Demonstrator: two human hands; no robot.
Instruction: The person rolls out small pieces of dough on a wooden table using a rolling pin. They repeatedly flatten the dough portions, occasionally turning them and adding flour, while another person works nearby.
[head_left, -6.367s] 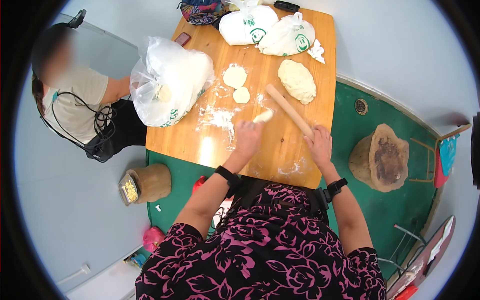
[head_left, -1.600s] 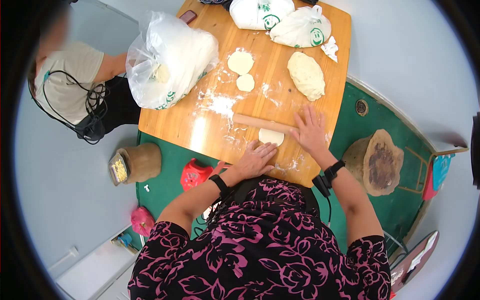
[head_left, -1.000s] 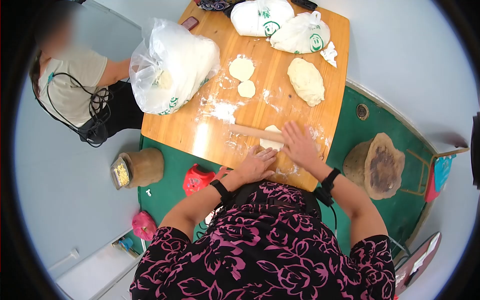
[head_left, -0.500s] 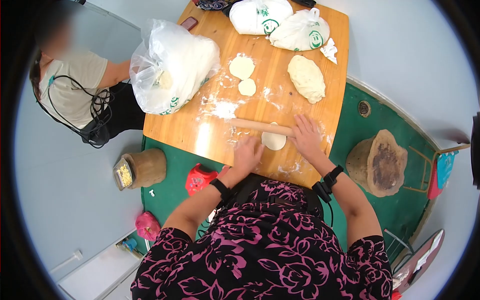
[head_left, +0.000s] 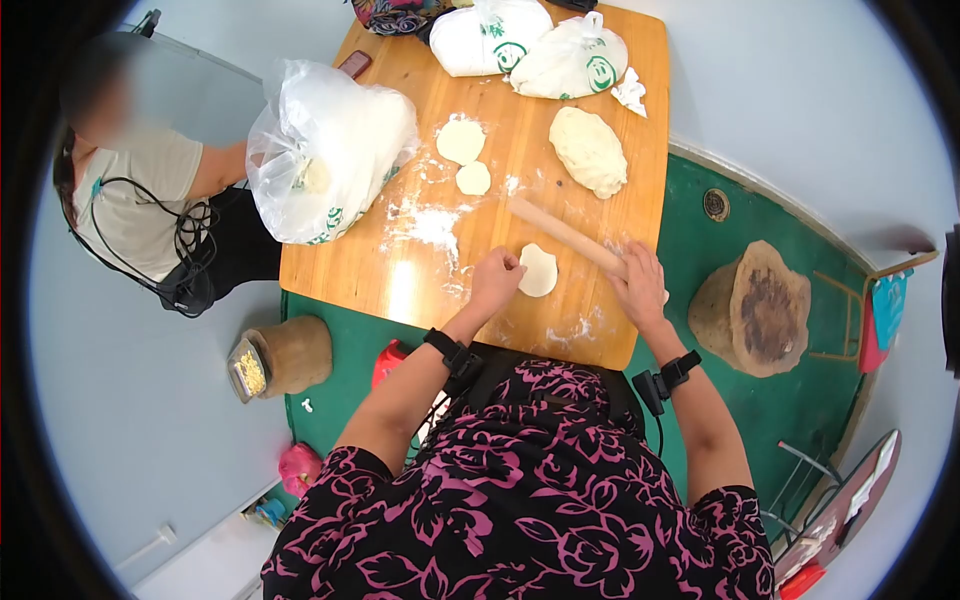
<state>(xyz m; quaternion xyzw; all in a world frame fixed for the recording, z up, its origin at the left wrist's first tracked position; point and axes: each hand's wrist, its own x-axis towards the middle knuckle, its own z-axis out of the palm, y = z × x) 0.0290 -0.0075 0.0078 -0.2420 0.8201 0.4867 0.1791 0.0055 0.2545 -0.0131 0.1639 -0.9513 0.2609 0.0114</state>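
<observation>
Looking down at the table (head_left: 340, 265), I see my left hand (head_left: 497, 280) with its fingers bunched together on the left edge of the small dough round (head_left: 538, 270). The round lies flat near the front of the table, between my two hands. I think it is soft, light and thin, so it could stretch or tear. The edge looks like the best place to pinch it.

Just past it lies the rolling pin (head_left: 565, 235), slanting. It looks hard and smooth. My right hand (head_left: 640, 288) is closed around its near end.

Around us, from the left, another person (head_left: 130, 200) sits beside the table. Next come a big flour bag (head_left: 330, 150), spilled flour (head_left: 425, 225), two more small rounds (head_left: 460, 140) and a fat dough lump (head_left: 590, 150). The bag and the lump are well apart from my hands. A wooden stump (head_left: 755, 310) stands on the floor to the right.
</observation>
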